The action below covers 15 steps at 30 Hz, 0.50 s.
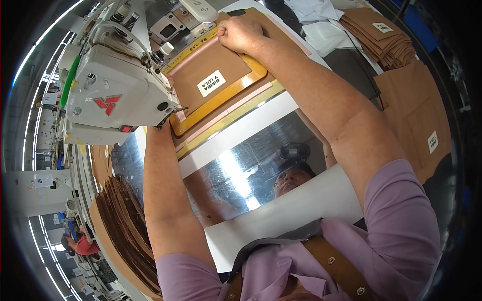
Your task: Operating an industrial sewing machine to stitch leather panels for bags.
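My right hand (pixel 241 35) rests at the far right corner of a yellow frame (pixel 226 104), its fingers curled in and closed. What they pinch, if anything, is hidden. Inside the frame lies a flat brown panel (pixel 193 72) with a white label (pixel 211 83). Yellow strips and pink tape run along the frame's sides. My left forearm (pixel 165 185) reaches up behind the white sewing machine head (pixel 120 93), which covers my left hand and its fingers. The machine's needle area stands at the frame's left end.
A shiny metal plate (pixel 251 163) lies between my arms, with a white surface (pixel 286 208) nearer me. Stacked brown pieces stand at left (pixel 123 215) and far right (pixel 384 42). Another labelled brown piece (pixel 416 105) lies right, near crumpled white material (pixel 321 35).
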Available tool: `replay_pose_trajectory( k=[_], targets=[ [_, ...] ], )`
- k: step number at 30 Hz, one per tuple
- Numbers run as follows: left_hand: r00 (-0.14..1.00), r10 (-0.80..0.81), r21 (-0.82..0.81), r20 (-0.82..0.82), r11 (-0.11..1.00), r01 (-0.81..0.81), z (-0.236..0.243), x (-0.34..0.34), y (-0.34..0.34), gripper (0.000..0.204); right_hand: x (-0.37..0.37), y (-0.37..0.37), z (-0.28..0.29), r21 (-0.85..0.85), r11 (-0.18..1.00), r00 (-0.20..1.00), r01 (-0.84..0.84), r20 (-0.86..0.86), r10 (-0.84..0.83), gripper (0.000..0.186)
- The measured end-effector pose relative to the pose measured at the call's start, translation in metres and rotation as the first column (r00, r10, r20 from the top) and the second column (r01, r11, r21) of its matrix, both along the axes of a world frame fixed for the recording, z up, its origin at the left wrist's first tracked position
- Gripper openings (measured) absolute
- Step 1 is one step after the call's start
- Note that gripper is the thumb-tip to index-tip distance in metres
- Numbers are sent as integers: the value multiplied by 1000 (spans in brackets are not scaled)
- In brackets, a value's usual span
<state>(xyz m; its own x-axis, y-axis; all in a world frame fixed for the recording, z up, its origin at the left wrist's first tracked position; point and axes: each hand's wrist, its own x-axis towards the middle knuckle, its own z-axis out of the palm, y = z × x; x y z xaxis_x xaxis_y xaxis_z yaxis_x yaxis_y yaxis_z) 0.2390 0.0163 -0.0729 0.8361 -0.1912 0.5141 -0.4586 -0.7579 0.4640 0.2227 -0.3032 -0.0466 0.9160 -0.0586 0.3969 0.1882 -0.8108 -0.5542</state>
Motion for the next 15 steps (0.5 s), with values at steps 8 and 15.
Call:
replay_pose_trajectory(
  k=[8, 15],
  targets=[
    [971, -102, 122, 216, 990, 76, 14, -50, -32, 20, -10, -6, 2, -351, 935, 950, -56, 270, 158, 20],
    [996, -89, 197, -25, 976, 92, 10, -55, -7, 26, -45, 22, 21, -604, 776, 955, -181, 79, 285, 52]
  ],
)
